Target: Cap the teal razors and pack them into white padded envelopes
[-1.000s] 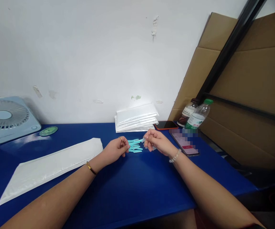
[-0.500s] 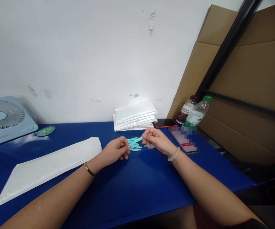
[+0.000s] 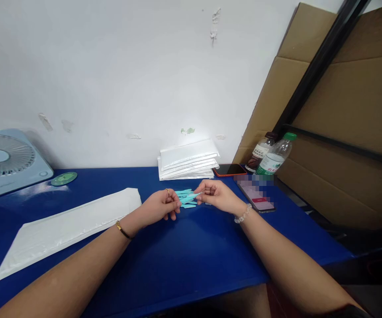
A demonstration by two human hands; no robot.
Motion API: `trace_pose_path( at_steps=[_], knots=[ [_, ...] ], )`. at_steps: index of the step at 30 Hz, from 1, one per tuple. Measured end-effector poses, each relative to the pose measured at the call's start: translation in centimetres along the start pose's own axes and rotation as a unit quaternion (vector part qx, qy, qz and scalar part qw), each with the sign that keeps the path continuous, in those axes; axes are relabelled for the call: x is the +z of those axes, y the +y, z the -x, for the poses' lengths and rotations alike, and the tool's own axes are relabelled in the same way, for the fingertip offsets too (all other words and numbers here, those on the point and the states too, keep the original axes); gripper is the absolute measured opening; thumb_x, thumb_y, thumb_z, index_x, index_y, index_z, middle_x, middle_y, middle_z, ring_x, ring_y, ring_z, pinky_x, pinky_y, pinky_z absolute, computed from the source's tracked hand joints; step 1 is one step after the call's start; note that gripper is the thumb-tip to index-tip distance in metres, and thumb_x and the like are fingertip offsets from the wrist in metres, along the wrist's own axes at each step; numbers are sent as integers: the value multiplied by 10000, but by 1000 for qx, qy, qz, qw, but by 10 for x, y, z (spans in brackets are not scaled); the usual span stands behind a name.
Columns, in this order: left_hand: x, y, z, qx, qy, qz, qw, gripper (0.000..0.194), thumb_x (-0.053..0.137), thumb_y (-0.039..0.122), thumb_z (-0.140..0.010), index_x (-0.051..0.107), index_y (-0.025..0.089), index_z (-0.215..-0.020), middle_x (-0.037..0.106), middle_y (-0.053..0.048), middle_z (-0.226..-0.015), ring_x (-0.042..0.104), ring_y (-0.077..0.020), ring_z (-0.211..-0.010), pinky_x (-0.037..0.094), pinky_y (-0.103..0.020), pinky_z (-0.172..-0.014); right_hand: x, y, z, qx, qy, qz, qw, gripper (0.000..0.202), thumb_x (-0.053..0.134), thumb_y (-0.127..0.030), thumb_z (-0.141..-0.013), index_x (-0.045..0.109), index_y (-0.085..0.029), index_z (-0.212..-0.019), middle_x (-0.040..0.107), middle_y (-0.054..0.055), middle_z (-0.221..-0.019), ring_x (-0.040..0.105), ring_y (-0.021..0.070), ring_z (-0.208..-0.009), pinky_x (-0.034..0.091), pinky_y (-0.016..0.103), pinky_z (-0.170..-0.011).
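Note:
Several thin turquoise pieces point(image 3: 188, 206) lie in a loose pile on the blue table, between my hands. My left hand point(image 3: 164, 205) pinches the left end of a turquoise strip point(image 3: 189, 198) just above the pile. At its right end, the fingers of my right hand point(image 3: 215, 194) are closed on the same strip, where a paler, clear-looking part shows. Beneath my right fingers a small clear piece is partly hidden.
A long white padded envelope point(image 3: 72, 227) lies at left, near a fan point(image 3: 12, 161) and a green disc point(image 3: 64, 179). White envelopes point(image 3: 189, 161) are stacked by the wall. Phones point(image 3: 230, 169) and two bottles point(image 3: 275, 157) stand or lie at right.
My right hand has turned slightly, and its fingers have shifted a little left along the strip. The strip now lies flatter between my hands. The view has shifted slightly.

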State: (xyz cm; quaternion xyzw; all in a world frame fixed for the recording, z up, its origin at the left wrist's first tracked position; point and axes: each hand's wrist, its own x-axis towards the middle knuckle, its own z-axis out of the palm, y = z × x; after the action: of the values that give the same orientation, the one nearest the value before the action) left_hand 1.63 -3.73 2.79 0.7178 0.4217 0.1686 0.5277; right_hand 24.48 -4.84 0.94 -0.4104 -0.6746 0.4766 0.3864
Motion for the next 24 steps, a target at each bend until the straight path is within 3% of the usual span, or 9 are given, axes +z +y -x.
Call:
trace_pose_path(
  at_steps=[4,6,8,11,14,17,24],
  knots=[
    [2,-8,-2,-13,-43,-13,999,227,552,394,-790,499,173,-790,653,-16,-709,618,-129,-609,454,-239,-549,-2,-3,4,-1,-78,26,997,260,702,-352,-735,611,-146,-865,667,26,-714,640,133,-666,507,271,-657],
    [3,-12,-2,18,-51,-63,997,230,553,406,-792,542,177,-788,641,-7,-698,607,-137,-636,446,-246,-574,-8,-8,6,-1,-107,84,991,251,699,-340,-735,639,-141,-876,675,37,-750,633,136,-684,498,266,-662],
    [5,-14,-1,64,-32,-147,987,247,545,430,-800,589,188,-772,628,-3,-706,577,-140,-639,423,-250,-572,-18,-13,8,-4,-91,162,983,202,664,-311,-762,661,-139,-868,675,42,-769,617,134,-685,482,254,-646],
    [4,-16,-1,117,44,-279,952,235,526,412,-824,635,204,-806,639,-26,-831,571,-167,-720,421,-275,-625,-33,-14,10,4,-36,287,957,95,607,-210,-771,665,-144,-809,659,30,-733,588,126,-645,450,234,-605],
    [0,-21,-5,151,100,-377,908,193,535,326,-831,652,209,-931,636,-56,-979,569,-215,-896,422,-309,-747,-41,-11,11,33,-50,387,920,88,650,-148,-686,665,-152,-773,656,31,-749,583,139,-657,427,231,-594],
    [-6,-27,-9,162,107,-440,877,192,530,306,-845,653,211,-957,645,-61,-967,562,-230,-926,403,-321,-765,-40,-8,10,41,-74,421,903,93,641,-133,-676,665,-157,-763,660,42,-774,587,147,-677,419,228,-604],
    [-8,-28,-11,186,107,-517,828,262,404,270,-911,600,181,-761,635,-42,-756,566,-176,-705,323,-294,-617,-29,-3,7,-3,-65,454,889,45,570,-127,-704,596,-164,-700,614,34,-731,520,125,-614,372,224,-571]
  ],
)
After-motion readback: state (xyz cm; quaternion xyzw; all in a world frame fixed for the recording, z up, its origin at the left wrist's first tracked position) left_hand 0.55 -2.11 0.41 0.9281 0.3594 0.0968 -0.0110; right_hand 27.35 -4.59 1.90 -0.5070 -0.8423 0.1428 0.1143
